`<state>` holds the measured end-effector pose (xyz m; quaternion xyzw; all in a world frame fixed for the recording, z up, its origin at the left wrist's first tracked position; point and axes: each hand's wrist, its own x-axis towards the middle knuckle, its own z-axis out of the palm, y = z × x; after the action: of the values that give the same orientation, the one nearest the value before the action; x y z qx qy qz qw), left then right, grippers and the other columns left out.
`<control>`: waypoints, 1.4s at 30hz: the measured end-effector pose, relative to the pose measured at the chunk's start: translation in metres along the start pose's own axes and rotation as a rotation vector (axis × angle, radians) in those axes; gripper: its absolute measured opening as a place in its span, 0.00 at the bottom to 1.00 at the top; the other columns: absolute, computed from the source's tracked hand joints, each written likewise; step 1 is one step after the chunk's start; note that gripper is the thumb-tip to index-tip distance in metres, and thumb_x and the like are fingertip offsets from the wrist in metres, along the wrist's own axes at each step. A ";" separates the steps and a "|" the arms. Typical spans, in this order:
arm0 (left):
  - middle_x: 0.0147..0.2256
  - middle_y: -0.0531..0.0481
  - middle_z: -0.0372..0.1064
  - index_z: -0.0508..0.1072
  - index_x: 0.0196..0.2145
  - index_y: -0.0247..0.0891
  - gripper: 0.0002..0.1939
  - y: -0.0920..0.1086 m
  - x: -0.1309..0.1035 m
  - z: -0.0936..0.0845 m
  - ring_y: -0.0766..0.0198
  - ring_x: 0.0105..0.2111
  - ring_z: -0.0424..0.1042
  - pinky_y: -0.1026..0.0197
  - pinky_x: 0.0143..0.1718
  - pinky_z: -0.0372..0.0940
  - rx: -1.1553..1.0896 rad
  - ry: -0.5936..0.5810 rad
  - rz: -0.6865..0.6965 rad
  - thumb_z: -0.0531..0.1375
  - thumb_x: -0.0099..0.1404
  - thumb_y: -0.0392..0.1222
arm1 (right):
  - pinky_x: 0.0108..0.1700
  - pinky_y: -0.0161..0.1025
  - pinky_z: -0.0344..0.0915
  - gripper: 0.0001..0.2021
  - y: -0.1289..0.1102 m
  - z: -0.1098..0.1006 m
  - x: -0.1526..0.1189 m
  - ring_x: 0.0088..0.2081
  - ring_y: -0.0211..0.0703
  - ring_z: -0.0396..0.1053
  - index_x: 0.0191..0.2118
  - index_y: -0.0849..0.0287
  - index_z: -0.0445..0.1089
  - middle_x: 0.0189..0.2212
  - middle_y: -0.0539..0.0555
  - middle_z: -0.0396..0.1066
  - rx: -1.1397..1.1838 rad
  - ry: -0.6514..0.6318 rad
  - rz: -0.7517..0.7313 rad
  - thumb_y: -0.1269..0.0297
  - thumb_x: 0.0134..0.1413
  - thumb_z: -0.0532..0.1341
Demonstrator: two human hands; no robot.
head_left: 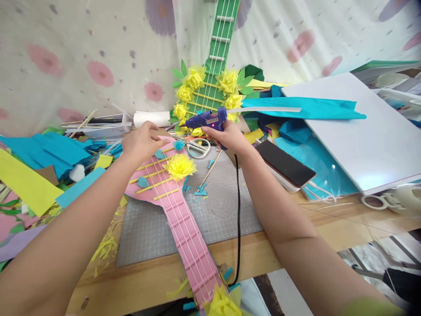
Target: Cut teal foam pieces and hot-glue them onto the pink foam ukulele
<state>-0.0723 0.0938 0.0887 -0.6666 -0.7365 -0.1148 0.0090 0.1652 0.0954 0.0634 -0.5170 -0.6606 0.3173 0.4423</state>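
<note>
My right hand is wrapped around a blue hot glue gun. Its nozzle points left, a small red light glows on it, and a white glue stick sticks out of its back. My left hand rests at the far left edge of a pink paper guitar, fingers apart and curved. The guitar carries white strings, yellow strips, a large yellow paper flower and a small blue flower near my left thumb. A blue paper petal lies on its body.
A grey cutting mat lies under the guitar. White-handled scissors sit beyond it. Behind stands a green paper guitar with yellow flowers. Paper scraps crowd the left; a black-screened phone lies right. The gun's black cord runs downward.
</note>
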 end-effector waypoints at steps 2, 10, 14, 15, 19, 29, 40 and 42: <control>0.40 0.52 0.75 0.65 0.46 0.46 0.23 -0.012 0.001 -0.007 0.55 0.42 0.72 0.57 0.40 0.62 -0.033 0.025 -0.024 0.57 0.56 0.59 | 0.27 0.37 0.61 0.19 0.001 0.001 0.000 0.26 0.41 0.64 0.27 0.60 0.68 0.19 0.52 0.64 -0.008 -0.016 0.019 0.46 0.44 0.63; 0.43 0.48 0.73 0.67 0.44 0.37 0.16 -0.064 -0.011 -0.004 0.66 0.39 0.70 0.66 0.38 0.63 -0.254 -0.055 0.051 0.56 0.58 0.42 | 0.25 0.37 0.61 0.17 0.003 0.009 0.000 0.24 0.39 0.63 0.29 0.59 0.68 0.19 0.51 0.64 0.022 0.001 -0.015 0.49 0.44 0.64; 0.47 0.49 0.71 0.68 0.43 0.38 0.15 -0.080 -0.016 0.002 0.64 0.43 0.70 0.64 0.44 0.62 -0.256 -0.128 0.088 0.57 0.57 0.39 | 0.21 0.36 0.57 0.19 0.005 0.013 -0.006 0.19 0.36 0.58 0.22 0.58 0.66 0.14 0.49 0.60 0.025 0.013 0.043 0.46 0.44 0.63; 0.47 0.49 0.71 0.69 0.43 0.39 0.14 -0.084 -0.016 0.003 0.63 0.44 0.69 0.64 0.45 0.62 -0.238 -0.121 0.093 0.56 0.57 0.39 | 0.21 0.36 0.56 0.20 0.006 0.014 -0.008 0.18 0.35 0.56 0.20 0.58 0.65 0.13 0.49 0.59 0.030 0.021 0.068 0.45 0.45 0.62; 0.48 0.48 0.71 0.69 0.44 0.38 0.14 -0.096 -0.015 0.005 0.60 0.47 0.68 0.60 0.49 0.61 -0.195 -0.011 0.010 0.51 0.61 0.39 | 0.19 0.35 0.55 0.21 0.017 0.019 -0.024 0.15 0.32 0.54 0.20 0.59 0.65 0.11 0.47 0.57 0.125 0.006 0.135 0.44 0.46 0.61; 0.56 0.40 0.64 0.63 0.54 0.30 0.23 -0.107 -0.018 0.027 0.54 0.54 0.64 0.55 0.55 0.57 -0.362 -0.053 -0.139 0.48 0.66 0.47 | 0.16 0.29 0.52 0.22 0.039 0.021 -0.064 0.18 0.28 0.54 0.24 0.60 0.67 0.23 0.50 0.68 0.692 -0.056 0.270 0.44 0.34 0.68; 0.49 0.40 0.70 0.64 0.52 0.35 0.24 -0.122 -0.056 0.029 0.51 0.49 0.69 0.53 0.48 0.63 -0.275 -0.049 -0.143 0.49 0.62 0.49 | 0.16 0.30 0.52 0.22 0.045 0.027 -0.066 0.16 0.28 0.54 0.23 0.61 0.68 0.19 0.49 0.66 0.591 -0.022 0.256 0.44 0.37 0.66; 0.46 0.41 0.72 0.65 0.52 0.36 0.23 -0.124 -0.054 0.025 0.48 0.47 0.70 0.51 0.46 0.63 -0.207 -0.054 -0.173 0.51 0.60 0.48 | 0.16 0.31 0.52 0.23 0.049 0.028 -0.065 0.16 0.28 0.54 0.23 0.61 0.68 0.18 0.48 0.64 0.573 0.016 0.261 0.43 0.37 0.66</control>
<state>-0.1852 0.0350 0.0360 -0.6008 -0.7754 -0.1725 -0.0894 0.1640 0.0471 -0.0079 -0.4543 -0.4691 0.5405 0.5305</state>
